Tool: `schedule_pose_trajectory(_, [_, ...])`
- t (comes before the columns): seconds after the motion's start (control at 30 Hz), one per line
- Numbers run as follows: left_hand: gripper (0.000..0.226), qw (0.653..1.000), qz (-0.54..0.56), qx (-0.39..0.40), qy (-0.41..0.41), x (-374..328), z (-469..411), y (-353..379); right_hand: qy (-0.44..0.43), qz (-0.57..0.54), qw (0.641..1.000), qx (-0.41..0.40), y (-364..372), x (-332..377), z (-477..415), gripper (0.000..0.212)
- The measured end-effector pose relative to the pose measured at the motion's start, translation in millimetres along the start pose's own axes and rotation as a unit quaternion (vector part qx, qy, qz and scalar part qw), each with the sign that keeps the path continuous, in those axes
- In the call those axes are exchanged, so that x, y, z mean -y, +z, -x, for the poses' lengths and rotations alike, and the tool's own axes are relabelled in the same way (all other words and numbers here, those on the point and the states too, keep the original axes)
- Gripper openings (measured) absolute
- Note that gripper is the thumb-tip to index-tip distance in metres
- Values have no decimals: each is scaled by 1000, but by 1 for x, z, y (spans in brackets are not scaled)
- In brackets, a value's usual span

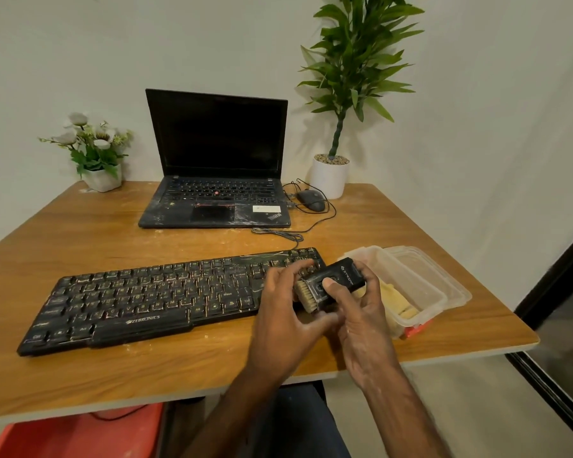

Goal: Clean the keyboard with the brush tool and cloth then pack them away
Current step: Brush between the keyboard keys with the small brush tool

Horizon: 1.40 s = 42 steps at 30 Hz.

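- Holding of the brush tool [328, 280] above the right end of the keyboard [146, 299] is shown: its black body is grasped by the right hand [361, 312], thumb on top, and its bristle end is enclosed by the curled fingers of the left hand [278, 309].
- The cloth [397, 299] is seen inside the clear container [407, 269], just right of the keyboard.
- Risk, as judged: the tool may be dropped onto the keys if the two grips pull apart.
- Farther back, a laptop [215, 160] and mouse [311, 200] are placed; the looped cable [278, 232] near the keyboard's far edge may be snagged.
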<state>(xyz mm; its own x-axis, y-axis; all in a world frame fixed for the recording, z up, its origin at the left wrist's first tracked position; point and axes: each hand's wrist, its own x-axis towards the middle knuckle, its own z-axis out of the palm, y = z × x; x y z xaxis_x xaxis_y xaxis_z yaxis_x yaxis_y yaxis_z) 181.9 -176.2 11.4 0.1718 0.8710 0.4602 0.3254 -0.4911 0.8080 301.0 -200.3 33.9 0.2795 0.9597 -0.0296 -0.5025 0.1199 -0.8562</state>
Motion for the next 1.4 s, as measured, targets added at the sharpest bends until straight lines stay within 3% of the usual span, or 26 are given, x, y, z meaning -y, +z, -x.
schedule_pose_trajectory(0.07, [117,994,-51,95,-1,-1,5,-23,1,13,1000,-1,-4,-3,-1,66])
schedule_pose_trajectory(0.1, [121,989,-75,130,1,-2,7,-38,0,16,1000,0,-5,-4,-2,67])
schedule_pose_trajectory(0.23, [104,966,-168,198,7,-3,-15,-90,-15,32,999,23,-5,-12,-4,67])
schedule_pose_trajectory(0.4, [132,877,-346,333,16,20,-60,-89,-26,36,999,17,-5,-13,-3,68])
schedule_pose_trajectory(0.53, [139,815,-422,397,0,34,-87,-59,-16,1,999,33,-10,-11,-5,64])
schedule_pose_trajectory(0.7, [141,800,-442,406,-25,35,-106,-38,10,-26,997,79,-14,-10,-4,55])
schedule_pose_trajectory(1.13, [146,831,-375,410,-38,39,-56,-107,30,1,995,93,-16,-8,-2,61])
schedule_pose_trajectory(1.4, [123,834,-474,281,5,19,-6,-85,14,29,997,76,-15,-9,-3,63])
